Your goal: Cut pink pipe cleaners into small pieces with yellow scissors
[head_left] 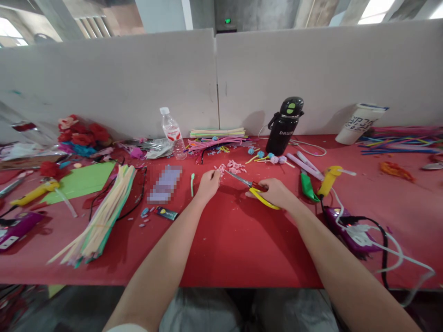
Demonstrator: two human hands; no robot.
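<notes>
My right hand [275,193] is closed around the handles of a pair of scissors [263,197] with yellow and red grips. The scissors' blades point left, toward my other hand, and look slightly parted. My left hand [208,184] is pinched at the fingertips beside a small heap of short pink pipe cleaner pieces [236,166]. Whatever lies between those fingers is too small to make out. Just left of this hand a short light green pipe cleaner [192,184] lies on the red table [238,249].
A bundle of cream and green pipe cleaners [110,207] lies at left. Behind stand a plastic bottle [173,133] and a black flask [284,127]. At right are a yellow glue gun [329,180], a purple power strip [353,235] with loose cables, and a white cup [358,124].
</notes>
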